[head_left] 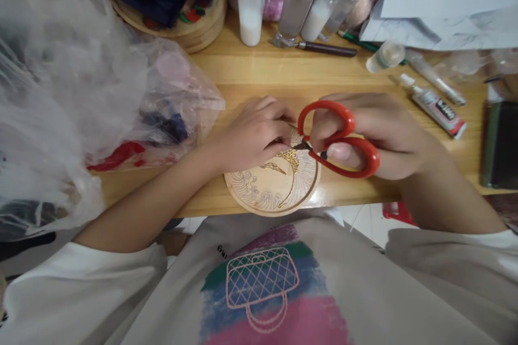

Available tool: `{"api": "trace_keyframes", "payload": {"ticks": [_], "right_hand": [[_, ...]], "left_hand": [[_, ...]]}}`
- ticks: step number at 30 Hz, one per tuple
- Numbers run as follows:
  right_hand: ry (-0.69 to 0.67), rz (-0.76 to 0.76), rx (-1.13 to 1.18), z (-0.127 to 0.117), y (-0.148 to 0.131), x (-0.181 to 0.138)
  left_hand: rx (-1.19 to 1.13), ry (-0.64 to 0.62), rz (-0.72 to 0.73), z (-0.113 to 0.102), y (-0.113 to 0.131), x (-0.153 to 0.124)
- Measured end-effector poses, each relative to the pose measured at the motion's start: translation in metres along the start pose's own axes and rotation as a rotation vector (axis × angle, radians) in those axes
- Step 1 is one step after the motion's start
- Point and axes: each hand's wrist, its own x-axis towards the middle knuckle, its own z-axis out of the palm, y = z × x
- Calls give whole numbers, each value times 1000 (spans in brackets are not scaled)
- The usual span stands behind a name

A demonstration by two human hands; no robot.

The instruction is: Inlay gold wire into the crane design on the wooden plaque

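Note:
A round wooden plaque lies at the table's front edge, with a line drawing of waves and feathers and a bird's neck and head outlined in gold wire. My left hand rests over its upper left part, thumb and fingertips pinched together close to the gold outline. What they pinch is too small to make out. My right hand holds red-handled scissors, fingers through the loops. Their short dark blades point left and reach my left fingertips above the plaque.
Bottles stand at the back, with a dark-handled tool before them. A glue tube and a small jar lie right. Plastic bags crowd the left; a dark phone-like object sits far right.

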Motion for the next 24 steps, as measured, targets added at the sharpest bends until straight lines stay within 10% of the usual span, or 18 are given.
{"api": "trace_keyframes", "payload": {"ticks": [24], "right_hand": [[129,16,128,6,11,-1]], "left_hand": [[1,8,-4,3,-3,-1]]}}
